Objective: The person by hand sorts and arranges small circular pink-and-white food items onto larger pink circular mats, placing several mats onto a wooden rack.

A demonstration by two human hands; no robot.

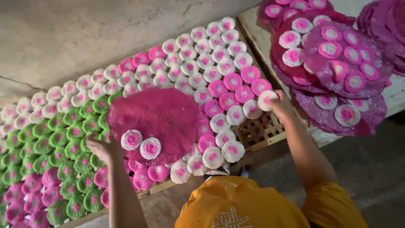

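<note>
While your left hand [102, 148] grips the near edge of the big magenta disc [154, 118], fingers curled round its rim, that disc serves you as a carrying plate — two small white rounds with pink centres [141, 144] sit on it close to your grip, likely kept there so they don't slide off the far side. Your right hand [282, 105] is pinched shut on a single white round [266, 99], held just over the right-hand end of the woven drying tray [260, 131].

That end is the only open room you have — a patch of bare lattice shows just below your right hand, bounded by the tray's wooden frame. Everywhere else the tray is packed edge to edge: white and pink rounds [211, 55] at the upper right, green ones [63, 139] to the left, purple ones at the lower left.

Beyond the frame, on a second board [253, 25], stacked magenta discs carrying more rounds [337, 63] lie near your right wrist. The disc you hold overhangs laid pieces, touching or just above them — which, you cannot tell.
</note>
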